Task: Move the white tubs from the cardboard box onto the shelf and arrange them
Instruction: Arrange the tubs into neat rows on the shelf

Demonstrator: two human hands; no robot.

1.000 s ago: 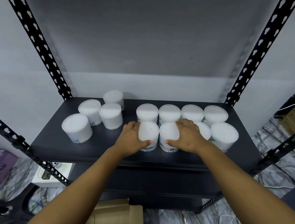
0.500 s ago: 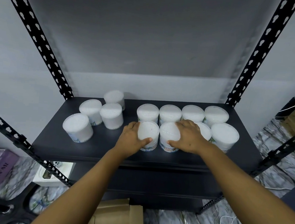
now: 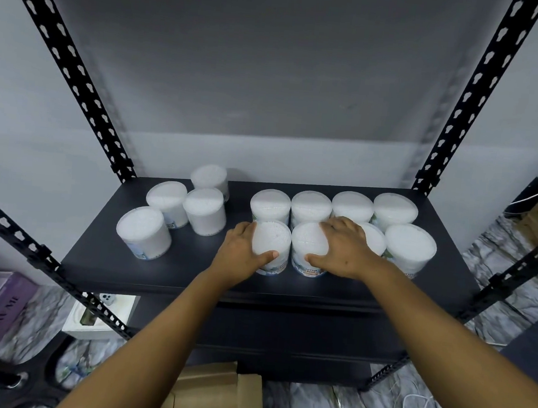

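Left hand (image 3: 245, 254) gripped a front-row tub (image 3: 272, 246) at centre frame, thumb curled across its near side. Right hand (image 3: 343, 249) lay over the neighbouring tub (image 3: 309, 249), fingers spread on the lid, thumb hooked round its front. Both tubs stood upright on the dark shelf (image 3: 190, 271), touching each other. Four loose tubs (image 3: 143, 232) sat at left of centre. Cardboard box (image 3: 212, 394) showed at bottom centre, below the shelf.

Dim, soft overhead light; wide-angle bending and blur at the edges.
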